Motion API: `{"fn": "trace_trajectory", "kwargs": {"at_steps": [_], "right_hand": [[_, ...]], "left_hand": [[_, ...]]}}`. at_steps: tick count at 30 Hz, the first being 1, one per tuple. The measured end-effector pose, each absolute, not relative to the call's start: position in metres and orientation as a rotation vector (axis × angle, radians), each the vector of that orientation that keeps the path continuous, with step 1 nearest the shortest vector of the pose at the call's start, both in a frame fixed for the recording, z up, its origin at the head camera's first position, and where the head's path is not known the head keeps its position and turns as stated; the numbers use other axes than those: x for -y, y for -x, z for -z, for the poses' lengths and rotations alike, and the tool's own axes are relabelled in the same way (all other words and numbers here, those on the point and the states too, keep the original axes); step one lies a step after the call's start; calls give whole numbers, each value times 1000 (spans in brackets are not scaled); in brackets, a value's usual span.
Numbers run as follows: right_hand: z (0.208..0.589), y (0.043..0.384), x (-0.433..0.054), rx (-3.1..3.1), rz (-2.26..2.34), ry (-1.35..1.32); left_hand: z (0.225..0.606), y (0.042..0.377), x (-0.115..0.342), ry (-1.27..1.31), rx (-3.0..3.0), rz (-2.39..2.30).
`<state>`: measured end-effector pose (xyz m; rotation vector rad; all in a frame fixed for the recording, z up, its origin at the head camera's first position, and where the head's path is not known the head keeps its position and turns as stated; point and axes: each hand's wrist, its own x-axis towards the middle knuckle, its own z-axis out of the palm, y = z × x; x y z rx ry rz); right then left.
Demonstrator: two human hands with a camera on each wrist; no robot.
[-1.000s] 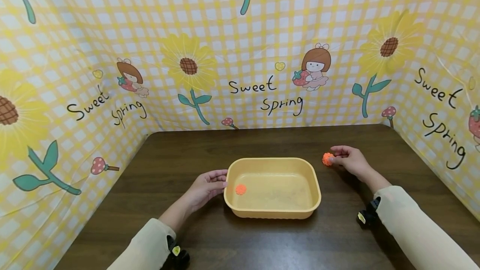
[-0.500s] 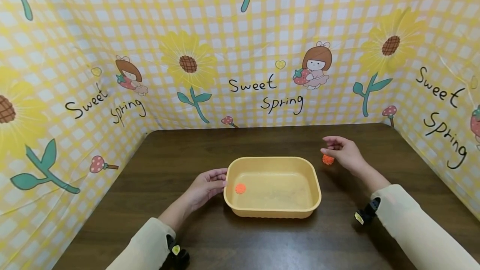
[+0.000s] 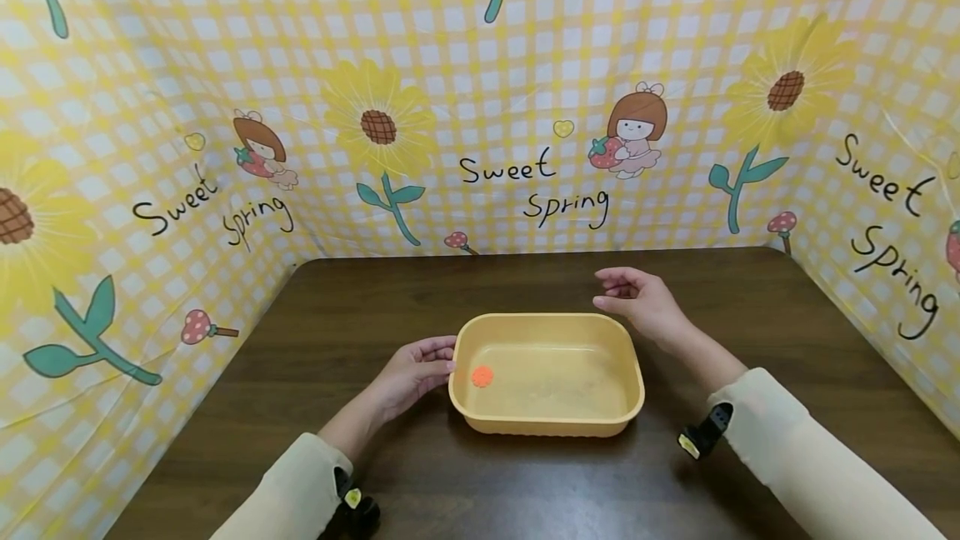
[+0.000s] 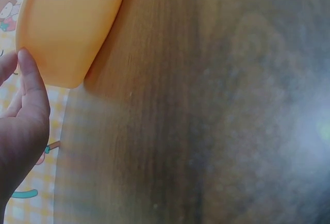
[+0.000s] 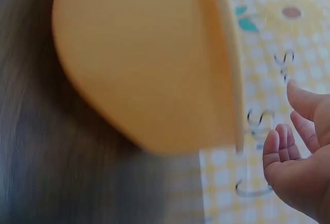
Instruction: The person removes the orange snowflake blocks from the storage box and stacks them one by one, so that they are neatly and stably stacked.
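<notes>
A yellow plastic basin (image 3: pixel 547 422) stands on the table with a small orange scalloped piece (image 3: pixel 482 377) lying inside near its left end. At the basin's left side, the left hand (image 3: pixel 408 375) touches the outer wall just under the rim with fairly straight fingers; the left wrist view shows its fingertips against the basin. The right hand (image 3: pixel 645 307) hovers at the basin's back right corner, loosely curved, thumb apart from the fingers. In the right wrist view, no object shows between that hand's fingers (image 5: pixel 282 144). A second orange bumpy piece, seen earlier at the right, is hidden now.
The dark wood table (image 3: pixel 390 294) carries the basin. A yellow-and-white checked cloth (image 3: pixel 502 98) printed with flowers rises behind and on both sides of the table. Black cameras are strapped at the left wrist (image 3: pixel 358 511) and the right wrist (image 3: pixel 703 433).
The right hand has come away from the orange piece at the right and moved left toward the basin's back right corner. The left hand and basin have stayed put.
</notes>
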<state>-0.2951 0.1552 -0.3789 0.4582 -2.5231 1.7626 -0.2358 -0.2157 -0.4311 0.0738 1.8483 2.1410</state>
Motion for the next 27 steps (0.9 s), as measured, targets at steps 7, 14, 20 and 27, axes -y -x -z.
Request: {"fn": "trace_trajectory", "kwargs": {"at_steps": [7, 14, 20, 27], "right_hand": [[373, 285, -121, 2506, -1848, -598], [377, 275, -87, 2532, -1847, -745], [383, 269, -63, 2583, -1847, -825], [384, 264, -47, 2614, -1834, -907]], "left_hand": [[431, 237, 216, -71, -1850, -2140], [431, 236, 216, -83, -1842, -2150], [431, 236, 215, -89, -1845, -2160], [432, 235, 215, -80, -1846, -2155]]}}
